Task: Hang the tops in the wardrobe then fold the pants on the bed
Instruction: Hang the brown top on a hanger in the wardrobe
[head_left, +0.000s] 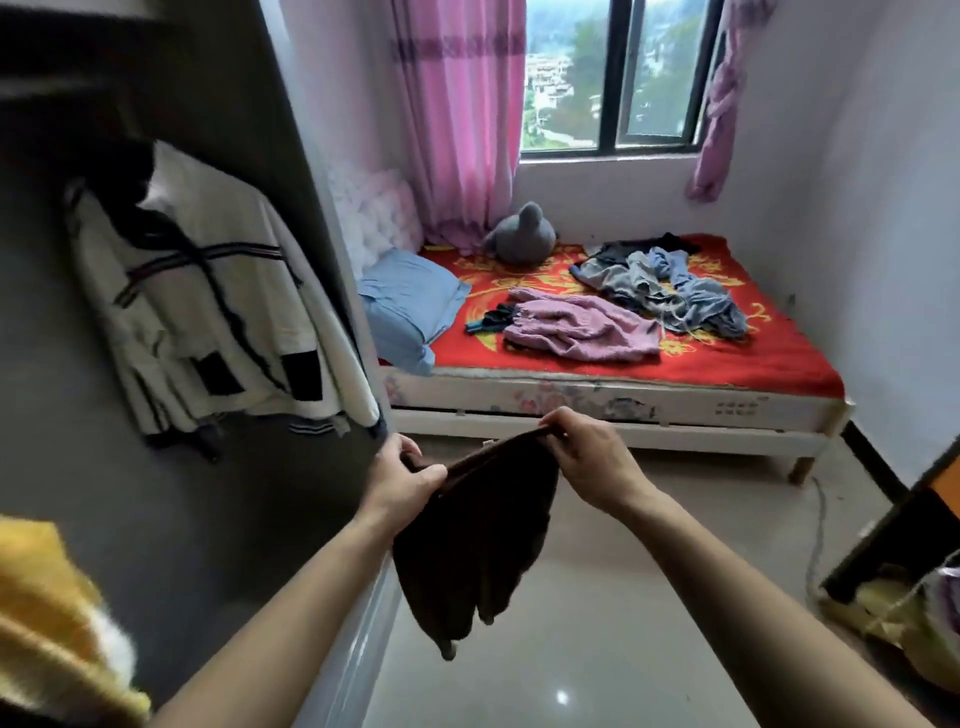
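A dark brown garment (478, 540) hangs in front of me above the floor. My left hand (402, 480) grips its top edge on the left, and my right hand (587, 457) pinches the same edge on the right. In the open wardrobe (78, 467) on the left hangs a white top with dark stripes (208, 301). On the bed (623, 358), which has a red and yellow cover, lie a pink knitted garment (576, 327), a blue-grey heap of clothes (670, 286) and a small teal and black item (488, 319).
A yellow garment (47, 623) is blurred at the lower left. A blue pillow (410, 306) and a grey plush toy (519, 234) lie on the bed. Pink curtains (457, 114) frame the window. Dark furniture and bags (904, 592) stand at the right. Glossy floor (597, 623) lies between.
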